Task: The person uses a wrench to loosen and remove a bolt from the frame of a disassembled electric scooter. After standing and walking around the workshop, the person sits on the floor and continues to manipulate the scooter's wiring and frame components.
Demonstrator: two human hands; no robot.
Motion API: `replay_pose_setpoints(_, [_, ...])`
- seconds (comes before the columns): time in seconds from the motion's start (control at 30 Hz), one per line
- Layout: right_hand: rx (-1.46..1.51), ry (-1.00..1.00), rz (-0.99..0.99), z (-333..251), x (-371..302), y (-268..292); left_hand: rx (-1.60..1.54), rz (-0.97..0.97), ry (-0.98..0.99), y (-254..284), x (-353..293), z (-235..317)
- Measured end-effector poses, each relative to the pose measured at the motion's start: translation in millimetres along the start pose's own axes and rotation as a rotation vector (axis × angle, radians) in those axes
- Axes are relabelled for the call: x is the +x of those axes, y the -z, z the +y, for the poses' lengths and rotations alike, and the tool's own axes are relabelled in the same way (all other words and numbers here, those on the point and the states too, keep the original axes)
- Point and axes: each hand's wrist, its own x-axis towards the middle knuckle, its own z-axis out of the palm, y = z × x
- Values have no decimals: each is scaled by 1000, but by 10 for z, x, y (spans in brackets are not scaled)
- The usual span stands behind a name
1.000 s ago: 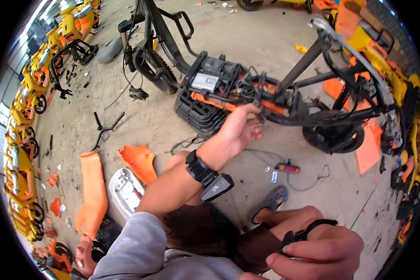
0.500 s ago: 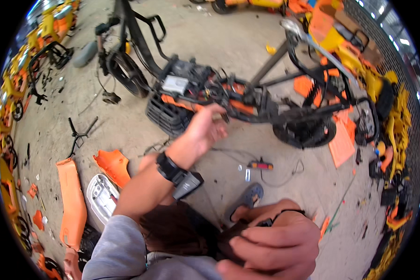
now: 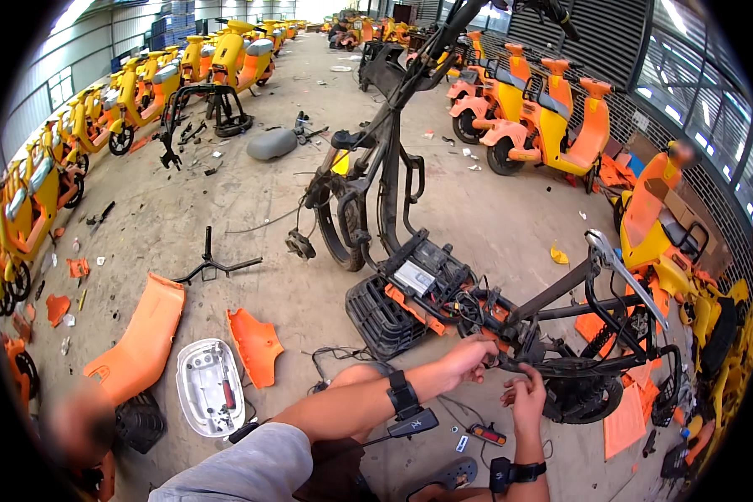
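A stripped black scooter frame [image 3: 552, 293] stands in front of me, with its front wheel [image 3: 340, 226] at the far left end and its rear wheel [image 3: 584, 400] at the right. My left hand [image 3: 467, 360] is at the near side of the frame's lower middle, fingers curled together; what they hold, if anything, is too small to make out. Just to the right, my right hand [image 3: 525, 393] is raised beside the lower frame tube, its fingers bent and apart, the index finger close to the tube. Cables and a silver box [image 3: 414, 277] sit in the frame's middle.
On the floor lie orange panels [image 3: 146, 335], a white tray-like shell [image 3: 194, 414] holding a red-handled tool, a grey seat [image 3: 272, 144], a black forked bracket [image 3: 210, 266] and a small red-and-black device [image 3: 487, 433]. Yellow-orange scooters [image 3: 552, 125] line both sides.
The view has tilted up and turned left. My right hand has moved from close before the camera down to the frame, its fingers now apart. My left hand stays at the frame.
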Motion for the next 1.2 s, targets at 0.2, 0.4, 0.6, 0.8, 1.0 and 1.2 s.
replay_pose_setpoints(0.2, [-199,-34,-162,305,110,-30,82,19,24,9,-5,-59])
replay_pose_setpoints(0.4, [-230,-35,-311,338,123,-82,197,-21,-6,-51,-22,-40])
replay_pose_setpoints(0.6, [-265,-27,-244,372,143,-70,139,-126,-2,-54,-57,-5])
replay_pose_setpoints(0.8, [-204,-94,-400,235,99,-103,28,-289,7,-50,-63,12])
replay_pose_setpoints(1.0, [-158,-239,-360,422,158,-95,-81,-355,-29,-22,-99,17])
replay_pose_setpoints(1.2, [173,-359,-273,315,135,-99,-269,-339,-98,-26,-202,179])
